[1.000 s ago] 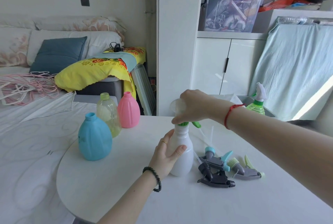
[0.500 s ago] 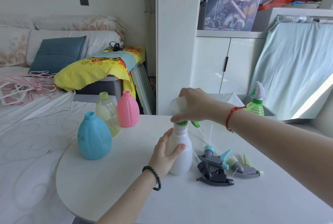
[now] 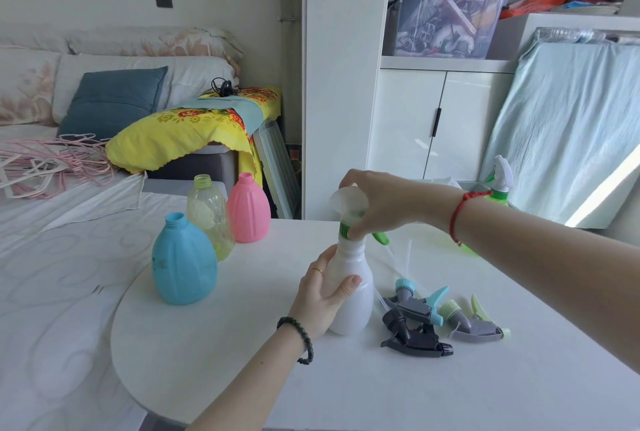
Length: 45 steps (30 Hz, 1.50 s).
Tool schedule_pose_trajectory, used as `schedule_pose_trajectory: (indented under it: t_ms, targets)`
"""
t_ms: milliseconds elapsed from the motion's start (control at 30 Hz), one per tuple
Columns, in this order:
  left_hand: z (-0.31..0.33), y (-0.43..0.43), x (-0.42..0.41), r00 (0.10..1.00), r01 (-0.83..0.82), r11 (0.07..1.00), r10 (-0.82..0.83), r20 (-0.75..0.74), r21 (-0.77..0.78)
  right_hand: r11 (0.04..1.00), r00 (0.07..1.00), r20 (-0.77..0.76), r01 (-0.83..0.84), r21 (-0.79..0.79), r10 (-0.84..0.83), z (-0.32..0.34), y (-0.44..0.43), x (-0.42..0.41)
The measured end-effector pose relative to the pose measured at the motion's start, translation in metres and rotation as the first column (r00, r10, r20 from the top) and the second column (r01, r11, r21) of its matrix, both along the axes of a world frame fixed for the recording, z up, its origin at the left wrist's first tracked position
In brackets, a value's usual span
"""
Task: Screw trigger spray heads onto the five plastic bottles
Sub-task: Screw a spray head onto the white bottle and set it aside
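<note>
1. White plastic, the white bottle [image 3: 351, 295] stands upright on the surface [image 3: 214, 354], near its middle.
2. Left hand [image 3: 320, 295] is wrapped round the white bottle's body, steadying it.
3. Right hand [image 3: 372, 203] is closed over the white spray head [image 3: 348, 203], fingertips pinching its green collar [image 3: 344, 229] at the bottle's neck.
4. Judged step: threading this head on; how tight it sits cannot be told.
5. Left of the white bottle, the blue bottle [image 3: 183, 262], clear bottle [image 3: 209, 216] and pink bottle [image 3: 248, 210] stand uncapped.
6. Just right of it lie three loose spray heads [image 3: 440, 321]; a green bottle [image 3: 498, 193] beyond already carries one.
7. Next likely: finish turning the collar, then release and take a loose head.
</note>
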<state>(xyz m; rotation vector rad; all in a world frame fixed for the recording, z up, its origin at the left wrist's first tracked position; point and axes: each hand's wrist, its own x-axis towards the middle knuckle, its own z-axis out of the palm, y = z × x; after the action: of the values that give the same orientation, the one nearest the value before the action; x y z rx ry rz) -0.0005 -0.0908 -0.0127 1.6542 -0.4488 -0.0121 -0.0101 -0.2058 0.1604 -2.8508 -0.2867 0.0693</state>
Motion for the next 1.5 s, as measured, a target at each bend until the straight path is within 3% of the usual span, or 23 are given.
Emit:
schedule_pose_trajectory:
  t_ms: [100,167,233,300,367,467,533,633,767,833,933,1000,1167,1367,1500]
  targets:
    - [0.001,0.0,-0.001,1.0,-0.002,1.0,0.002,0.006,0.006,0.997,0.994,0.105,0.04,-0.07,-0.033,-0.004,0.003,0.0]
    - [0.001,0.001,-0.001,1.0,-0.008,1.0,0.008,0.007,0.017,0.996,0.995,0.076,0.069,-0.049,-0.065,-0.002,0.006,-0.003]
    - [0.001,0.002,-0.001,1.0,-0.006,0.999,0.006,0.007,0.035,0.977,0.992,-0.083,0.11,0.184,-0.096,0.007,0.0,-0.003]
    - [0.004,0.004,-0.001,1.0,0.01,0.998,-0.01,0.01,0.054,0.837,0.977,-0.185,0.185,0.516,-0.103,0.013,-0.017,0.002]
    - [0.004,0.007,0.001,0.999,0.038,0.996,-0.038,-0.001,0.075,0.725,0.983,-0.174,0.163,0.669,-0.061,0.005,-0.038,0.004]
    - [0.003,0.014,0.005,0.997,0.081,0.992,-0.079,-0.027,0.098,0.762,0.973,-0.155,-0.031,0.647,0.17,-0.026,-0.052,0.005]
    - [0.005,0.016,0.005,0.995,0.098,0.989,-0.094,-0.041,0.113,0.699,0.941,-0.155,-0.108,0.707,0.302,-0.043,-0.049,0.004]
    - [0.007,0.017,0.006,0.993,0.106,0.985,-0.099,-0.058,0.134,0.605,0.958,-0.072,-0.116,0.788,0.278,-0.057,-0.04,0.008]
    - [0.007,0.017,0.006,0.992,0.116,0.985,-0.108,-0.069,0.128,0.608,0.989,0.086,-0.14,0.782,0.117,-0.071,-0.03,0.008]
    - [0.006,0.016,0.007,0.993,0.109,0.986,-0.102,-0.062,0.125,0.612,0.989,0.087,-0.143,0.778,0.12,-0.074,-0.028,0.007]
    - [0.007,0.016,0.007,0.993,0.109,0.985,-0.101,-0.064,0.13,0.462,0.963,-0.019,-0.111,0.88,0.269,-0.075,-0.03,0.005]
    - [0.006,0.016,0.007,0.992,0.115,0.985,-0.107,-0.068,0.125,0.391,0.964,-0.025,-0.083,0.916,0.263,-0.076,-0.03,0.003]
    - [0.007,0.016,0.006,0.992,0.115,0.989,-0.109,-0.058,0.094,0.393,0.996,0.031,-0.06,0.917,0.081,-0.08,-0.024,0.002]
    - [0.009,0.015,0.004,0.989,0.133,0.986,-0.126,-0.072,0.102,0.438,0.981,0.0,-0.086,0.895,0.192,-0.08,-0.026,-0.003]
    - [0.001,0.02,0.0,0.996,0.074,0.99,-0.066,-0.065,0.122,0.516,0.992,0.12,-0.084,0.852,-0.036,-0.085,-0.025,-0.007]
